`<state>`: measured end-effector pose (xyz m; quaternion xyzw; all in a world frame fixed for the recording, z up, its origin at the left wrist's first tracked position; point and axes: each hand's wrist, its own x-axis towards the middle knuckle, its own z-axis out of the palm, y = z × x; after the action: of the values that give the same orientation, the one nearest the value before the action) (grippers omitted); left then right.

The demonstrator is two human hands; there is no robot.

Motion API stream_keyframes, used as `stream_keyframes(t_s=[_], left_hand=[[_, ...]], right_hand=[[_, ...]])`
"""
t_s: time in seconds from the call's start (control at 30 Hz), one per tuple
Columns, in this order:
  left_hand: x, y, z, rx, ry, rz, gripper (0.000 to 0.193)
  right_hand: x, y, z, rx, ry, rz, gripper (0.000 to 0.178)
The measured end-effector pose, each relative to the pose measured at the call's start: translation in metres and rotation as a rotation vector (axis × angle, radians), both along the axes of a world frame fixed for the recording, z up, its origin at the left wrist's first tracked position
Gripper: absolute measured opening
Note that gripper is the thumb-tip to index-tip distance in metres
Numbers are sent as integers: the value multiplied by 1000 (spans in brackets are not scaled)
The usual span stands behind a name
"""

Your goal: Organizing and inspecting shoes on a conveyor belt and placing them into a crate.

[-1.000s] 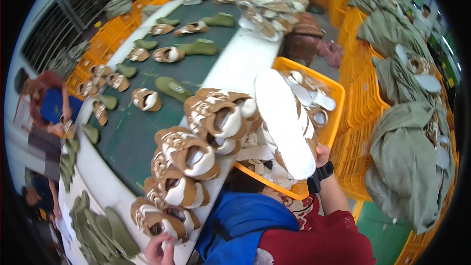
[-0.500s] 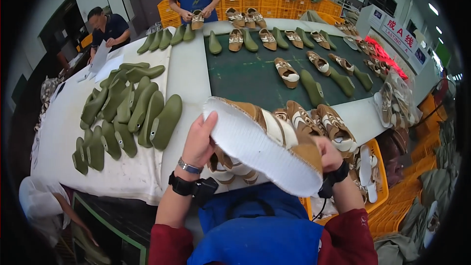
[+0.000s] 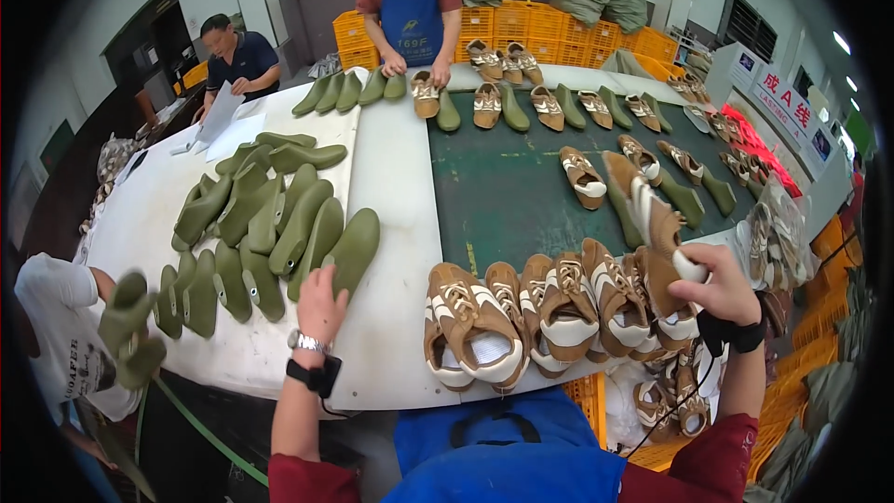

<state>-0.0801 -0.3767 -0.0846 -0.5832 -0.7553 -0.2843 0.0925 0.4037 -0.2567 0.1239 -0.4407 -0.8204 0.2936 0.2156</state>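
in the head view, a brown and white shoe [image 3: 663, 233] is held up by the right hand [image 3: 724, 286]. its heel end is pinched between the thumb and fingers, and its toe is pointed up, to the left of that hand. the shoe is a bit blurred. the left hand [image 3: 321, 305] is put at the near end of a big green foot shape [image 3: 356, 244]. its fingers are bent and a little apart; it cannot be told whether the shape is gripped or just touched.

a pile of green foot shapes [image 3: 244, 210] is spread past the left hand and to its left. between the hands, closer to the right one, a row of brown and white shoes [image 3: 480, 317] is lined up along the near edge of the white table [image 3: 391, 345]. past that row, more shoes and green shapes are set on a dark green mat [image 3: 503, 200]. below the right hand, part of a yellow crate [image 3: 585, 410] is seen. far across from the hands, another shoe [image 3: 426, 96] is touched by a person in a blue apron [image 3: 410, 28]. far past the left hand, white paper [image 3: 220, 119] is held by a person in a dark shirt [image 3: 250, 63].
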Motion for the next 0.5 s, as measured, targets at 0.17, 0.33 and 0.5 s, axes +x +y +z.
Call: stream_keyframes(t_s=[0.17,0.33,0.5], left_hand=[[-58,44,-16,-496,64,99,62],[-41,112,-20,-611,52,-108,59],[-8,210,-20,-601,22,-245,58]], right_hand=[[37,-4,-14,89,155,-91,33],[70,-9,-31,-18,147,-214,35],[85,1,-40,-76,216,-299,35]])
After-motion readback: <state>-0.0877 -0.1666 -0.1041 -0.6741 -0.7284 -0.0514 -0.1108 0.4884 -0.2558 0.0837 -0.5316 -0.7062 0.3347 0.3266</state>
